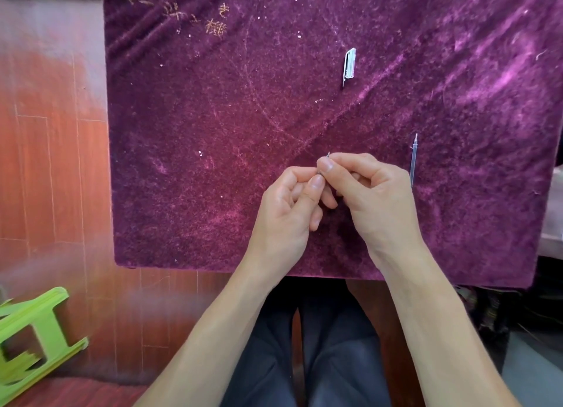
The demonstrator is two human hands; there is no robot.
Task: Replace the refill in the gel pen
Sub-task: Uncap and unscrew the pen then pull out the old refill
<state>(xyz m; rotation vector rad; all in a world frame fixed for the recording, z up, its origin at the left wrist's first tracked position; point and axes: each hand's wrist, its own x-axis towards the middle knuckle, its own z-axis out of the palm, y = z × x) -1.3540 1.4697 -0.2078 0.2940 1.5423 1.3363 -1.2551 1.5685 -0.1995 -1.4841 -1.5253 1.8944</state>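
Both hands are meeting over the near middle of the purple cloth point(213, 132), fingertips pressed together around something small. The left hand point(286, 211) is pinching from below with thumb and forefinger, and the right hand point(371, 193) is closing over it from above; between them only a thin metal tip point(328, 154) is poking out, pointing away from the person. That tip probably belongs to the pen, but the barrel is hidden inside the fingers, so I cannot tell how much of the pen is being held or whether it is already open.

Just beside the right hand, on its outer side, a clear refill point(413, 162) is lying on the cloth, its point facing away. Well beyond the hands, further out on the cloth, the pen cap point(349, 66) is lying alone with its clip showing.

Judging from this, the step in hand is working at the tip end of the pen, either unscrewing or tightening it; which one is unclear. If the pen is being opened, the next move is calling for a steady twist with one hand holding firm, then a short reach to the right for the refill.
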